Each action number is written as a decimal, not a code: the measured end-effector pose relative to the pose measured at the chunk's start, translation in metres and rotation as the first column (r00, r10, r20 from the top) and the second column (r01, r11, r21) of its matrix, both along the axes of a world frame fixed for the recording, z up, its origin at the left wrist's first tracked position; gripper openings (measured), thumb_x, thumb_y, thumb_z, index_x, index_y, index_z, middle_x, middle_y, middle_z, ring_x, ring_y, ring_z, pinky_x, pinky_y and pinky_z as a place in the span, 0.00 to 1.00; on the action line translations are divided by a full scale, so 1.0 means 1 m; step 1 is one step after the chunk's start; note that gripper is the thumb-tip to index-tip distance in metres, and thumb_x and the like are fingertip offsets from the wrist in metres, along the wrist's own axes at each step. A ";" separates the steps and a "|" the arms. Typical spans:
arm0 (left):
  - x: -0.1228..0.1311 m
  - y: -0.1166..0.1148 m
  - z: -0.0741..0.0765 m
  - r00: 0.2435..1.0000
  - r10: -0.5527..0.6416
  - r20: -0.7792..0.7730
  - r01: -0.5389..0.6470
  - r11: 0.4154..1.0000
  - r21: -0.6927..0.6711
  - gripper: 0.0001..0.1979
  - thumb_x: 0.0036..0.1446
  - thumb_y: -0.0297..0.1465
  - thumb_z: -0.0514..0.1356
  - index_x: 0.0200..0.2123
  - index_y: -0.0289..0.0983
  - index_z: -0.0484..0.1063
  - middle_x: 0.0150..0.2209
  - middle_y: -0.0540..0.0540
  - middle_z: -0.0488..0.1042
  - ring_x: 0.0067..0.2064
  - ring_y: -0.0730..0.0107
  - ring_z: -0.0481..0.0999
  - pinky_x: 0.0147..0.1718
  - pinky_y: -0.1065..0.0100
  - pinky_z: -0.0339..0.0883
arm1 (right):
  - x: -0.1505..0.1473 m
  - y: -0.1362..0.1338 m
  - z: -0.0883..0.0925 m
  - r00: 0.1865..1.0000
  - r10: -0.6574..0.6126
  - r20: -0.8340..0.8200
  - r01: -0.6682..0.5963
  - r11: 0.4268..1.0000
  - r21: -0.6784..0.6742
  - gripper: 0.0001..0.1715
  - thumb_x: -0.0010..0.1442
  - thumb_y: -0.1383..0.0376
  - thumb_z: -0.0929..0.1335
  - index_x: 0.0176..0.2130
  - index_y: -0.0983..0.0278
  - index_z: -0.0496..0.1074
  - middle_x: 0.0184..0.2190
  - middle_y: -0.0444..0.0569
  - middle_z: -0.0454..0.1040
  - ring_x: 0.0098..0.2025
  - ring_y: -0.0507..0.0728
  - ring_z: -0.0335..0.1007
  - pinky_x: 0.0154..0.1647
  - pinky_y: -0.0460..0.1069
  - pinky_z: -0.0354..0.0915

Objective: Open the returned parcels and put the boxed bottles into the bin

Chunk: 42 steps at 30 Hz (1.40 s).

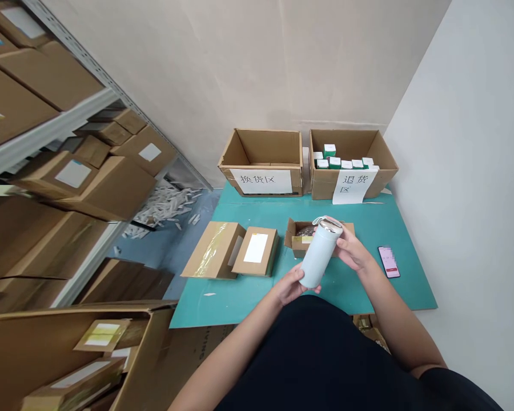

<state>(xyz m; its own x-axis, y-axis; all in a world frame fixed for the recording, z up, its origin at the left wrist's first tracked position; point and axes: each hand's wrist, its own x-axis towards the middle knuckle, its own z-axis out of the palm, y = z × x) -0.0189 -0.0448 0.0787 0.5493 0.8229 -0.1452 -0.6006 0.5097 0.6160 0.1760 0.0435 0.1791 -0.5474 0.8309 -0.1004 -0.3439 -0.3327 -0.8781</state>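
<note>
A pale blue-white insulated bottle (319,252) with a metal lid is held tilted over the teal mat (368,285). My left hand (290,284) grips its lower end, fingers wrapped round it. My right hand (351,248) holds its upper part near the lid, fingers closed on it. Just behind the bottle lies a small open cardboard box (298,238) with something dark inside.
Two closed cardboard parcels (214,249) (256,251) lie left of the hands. A phone (389,261) lies to the right. At the back stand an empty labelled carton (262,161) and a labelled carton (351,165) holding several small green-white boxes. Shelves with cartons (68,171) rise on the left.
</note>
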 end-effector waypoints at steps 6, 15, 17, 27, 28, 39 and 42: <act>0.006 0.002 -0.006 0.987 0.138 -0.076 -0.140 0.990 -0.024 0.38 0.51 0.47 0.71 0.60 0.37 0.64 0.47 0.36 0.78 0.34 0.62 0.81 0.35 0.61 0.75 | -0.011 -0.005 -0.008 0.966 -0.232 0.115 0.224 0.972 0.074 0.44 0.44 0.50 0.80 0.58 0.54 0.70 0.60 0.50 0.72 0.63 0.65 0.65 0.64 0.59 0.62; -0.001 0.000 -0.025 0.989 0.099 -0.106 -0.101 0.995 -0.014 0.43 0.46 0.51 0.73 0.59 0.36 0.66 0.46 0.35 0.78 0.34 0.61 0.81 0.38 0.59 0.74 | 0.002 -0.007 -0.008 0.953 -0.153 0.263 0.112 0.980 0.163 0.60 0.46 0.48 0.79 0.70 0.53 0.55 0.66 0.53 0.65 0.65 0.65 0.63 0.63 0.57 0.64; -0.004 -0.002 -0.035 0.996 0.049 -0.079 -0.050 0.999 -0.017 0.45 0.46 0.53 0.72 0.61 0.35 0.64 0.45 0.34 0.79 0.35 0.60 0.81 0.39 0.58 0.74 | 0.010 -0.008 -0.008 0.946 -0.091 0.311 0.040 0.985 0.165 0.56 0.50 0.49 0.78 0.69 0.53 0.56 0.68 0.53 0.62 0.65 0.65 0.63 0.62 0.57 0.65; -0.002 -0.007 -0.049 0.960 0.020 -0.279 -0.008 0.999 0.042 0.42 0.45 0.49 0.74 0.60 0.39 0.67 0.47 0.40 0.76 0.44 0.58 0.78 0.43 0.60 0.71 | 0.013 -0.039 -0.020 0.827 -0.227 0.515 0.126 0.967 0.223 0.48 0.48 0.54 0.78 0.64 0.56 0.63 0.61 0.53 0.69 0.59 0.64 0.68 0.58 0.57 0.67; -0.001 -0.008 -0.049 0.950 0.031 -0.310 -0.012 0.998 0.063 0.40 0.45 0.48 0.74 0.59 0.39 0.68 0.47 0.41 0.76 0.45 0.58 0.77 0.43 0.61 0.70 | 0.012 -0.043 -0.022 0.808 -0.247 0.534 0.143 0.963 0.229 0.46 0.48 0.55 0.78 0.62 0.56 0.64 0.59 0.53 0.70 0.57 0.64 0.69 0.56 0.56 0.68; -0.011 0.003 -0.056 0.551 0.337 -0.763 -0.203 0.941 0.269 0.23 0.58 0.53 0.61 0.39 0.38 0.73 0.29 0.49 0.70 0.32 0.65 0.71 0.36 0.62 0.67 | 0.033 -0.073 -0.032 0.619 -0.316 0.719 0.128 0.944 0.305 0.39 0.48 0.57 0.76 0.58 0.57 0.66 0.53 0.52 0.75 0.52 0.65 0.73 0.54 0.59 0.68; -0.014 0.016 -0.044 0.245 0.532 -0.811 -0.086 0.845 0.528 0.16 0.58 0.45 0.64 0.42 0.40 0.75 0.39 0.44 0.73 0.41 0.58 0.72 0.46 0.56 0.66 | 0.038 -0.079 -0.037 0.597 -0.307 0.741 0.089 0.943 0.319 0.39 0.50 0.56 0.75 0.59 0.57 0.65 0.56 0.53 0.74 0.56 0.66 0.72 0.58 0.60 0.66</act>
